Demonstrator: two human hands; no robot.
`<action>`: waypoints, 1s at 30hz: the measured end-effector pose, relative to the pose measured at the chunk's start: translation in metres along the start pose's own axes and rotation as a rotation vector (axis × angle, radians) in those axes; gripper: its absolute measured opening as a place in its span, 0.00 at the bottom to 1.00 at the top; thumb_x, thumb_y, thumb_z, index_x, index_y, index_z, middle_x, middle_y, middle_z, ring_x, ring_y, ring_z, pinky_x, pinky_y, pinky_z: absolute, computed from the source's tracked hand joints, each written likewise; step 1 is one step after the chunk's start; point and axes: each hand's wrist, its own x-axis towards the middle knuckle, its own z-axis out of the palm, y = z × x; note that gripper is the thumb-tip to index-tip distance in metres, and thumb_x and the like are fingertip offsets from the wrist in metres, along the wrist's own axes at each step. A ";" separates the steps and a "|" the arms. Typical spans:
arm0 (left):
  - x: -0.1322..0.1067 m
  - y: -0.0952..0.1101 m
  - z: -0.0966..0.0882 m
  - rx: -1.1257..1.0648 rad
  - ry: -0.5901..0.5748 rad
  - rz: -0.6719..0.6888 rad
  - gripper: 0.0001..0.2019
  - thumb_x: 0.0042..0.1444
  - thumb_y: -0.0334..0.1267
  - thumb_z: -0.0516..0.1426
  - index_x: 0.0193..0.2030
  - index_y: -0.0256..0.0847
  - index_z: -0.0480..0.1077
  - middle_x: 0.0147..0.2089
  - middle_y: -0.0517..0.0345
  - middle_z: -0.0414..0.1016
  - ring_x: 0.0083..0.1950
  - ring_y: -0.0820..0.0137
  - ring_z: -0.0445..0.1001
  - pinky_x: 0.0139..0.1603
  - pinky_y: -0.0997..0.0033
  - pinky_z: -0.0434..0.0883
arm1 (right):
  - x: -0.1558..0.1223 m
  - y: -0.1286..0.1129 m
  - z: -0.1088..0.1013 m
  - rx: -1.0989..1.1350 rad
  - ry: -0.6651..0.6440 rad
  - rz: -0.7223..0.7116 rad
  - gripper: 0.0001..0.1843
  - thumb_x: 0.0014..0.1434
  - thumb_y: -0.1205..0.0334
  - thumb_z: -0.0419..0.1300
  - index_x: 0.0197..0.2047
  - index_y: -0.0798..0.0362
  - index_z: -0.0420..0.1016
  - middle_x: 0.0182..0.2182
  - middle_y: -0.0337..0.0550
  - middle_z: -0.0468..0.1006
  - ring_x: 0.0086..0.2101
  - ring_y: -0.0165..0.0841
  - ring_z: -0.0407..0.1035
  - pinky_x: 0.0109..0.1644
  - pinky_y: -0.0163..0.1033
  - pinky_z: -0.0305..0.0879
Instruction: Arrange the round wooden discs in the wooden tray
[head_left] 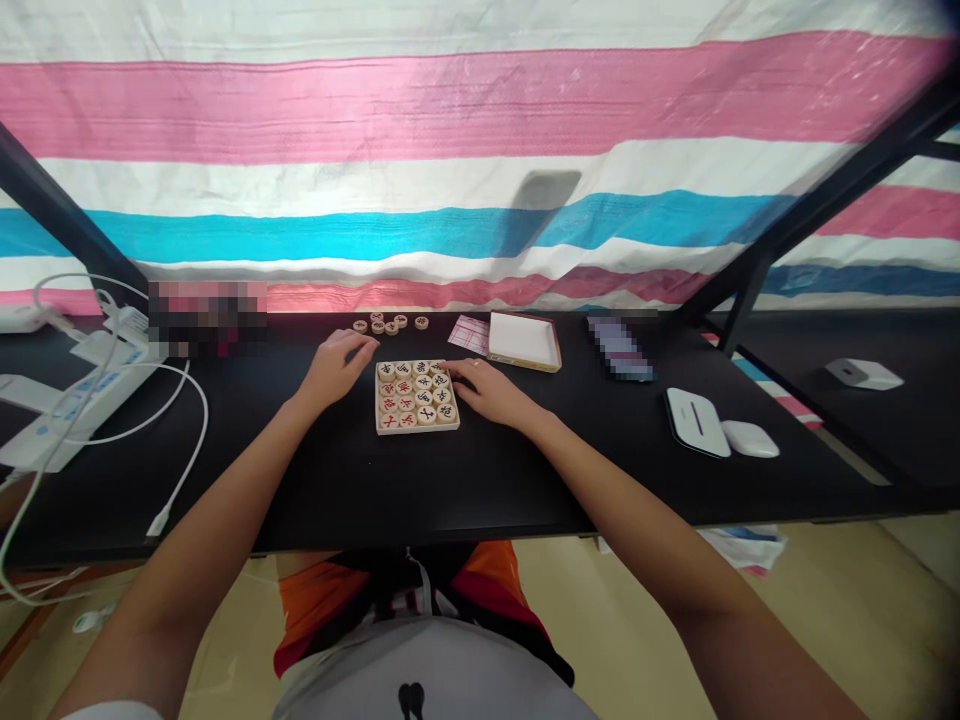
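Observation:
A shallow white box [417, 430] sits on the black table in front of me, filled with rows of round Chinese chess pieces [406, 404] marked in red and black. My right hand [487, 390] lies at the box's right side, fingers stretched out, fingertips touching its upper right corner. To the upper left of the box, my left hand [335, 368] hovers or rests with its fingers extended and apart from the box; nothing shows in it. Just beyond its fingertips, several loose chess pieces [391, 327] lie on the table.
Behind my right hand are the box lid [525, 340] and a red-printed paper [469, 334]. A blurred-out phone-like object [621, 348], a white case [696, 422] and a white mouse-like object [750, 439] lie rightward. A power strip [82, 400] with white cables occupies the left.

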 end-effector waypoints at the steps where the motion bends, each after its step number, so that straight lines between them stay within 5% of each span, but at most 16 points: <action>1: 0.000 -0.007 0.000 0.029 0.019 -0.031 0.17 0.63 0.45 0.48 0.43 0.38 0.74 0.41 0.52 0.75 0.46 0.64 0.70 0.51 0.63 0.67 | 0.000 0.000 0.000 -0.002 0.000 -0.002 0.22 0.62 0.67 0.50 0.59 0.50 0.64 0.45 0.48 0.74 0.45 0.40 0.66 0.53 0.50 0.64; 8: 0.004 -0.046 0.005 0.249 -0.020 -0.147 0.19 0.61 0.43 0.48 0.53 0.36 0.70 0.51 0.47 0.72 0.54 0.59 0.66 0.58 0.59 0.64 | 0.000 0.000 0.000 -0.006 -0.005 -0.006 0.22 0.62 0.67 0.50 0.59 0.51 0.64 0.46 0.49 0.73 0.45 0.40 0.66 0.53 0.49 0.64; 15: 0.007 -0.044 0.011 0.318 -0.193 -0.106 0.26 0.63 0.47 0.46 0.65 0.38 0.58 0.67 0.50 0.59 0.67 0.58 0.54 0.64 0.57 0.57 | 0.001 0.000 0.000 -0.012 -0.009 0.006 0.22 0.62 0.67 0.50 0.59 0.52 0.65 0.43 0.48 0.73 0.44 0.39 0.66 0.52 0.48 0.64; 30: 0.010 -0.052 0.019 0.356 -0.360 -0.138 0.30 0.64 0.53 0.41 0.70 0.42 0.47 0.71 0.53 0.47 0.71 0.56 0.45 0.66 0.54 0.51 | 0.000 -0.004 -0.004 0.005 -0.017 0.005 0.23 0.61 0.68 0.50 0.59 0.51 0.65 0.45 0.49 0.73 0.45 0.40 0.66 0.53 0.50 0.64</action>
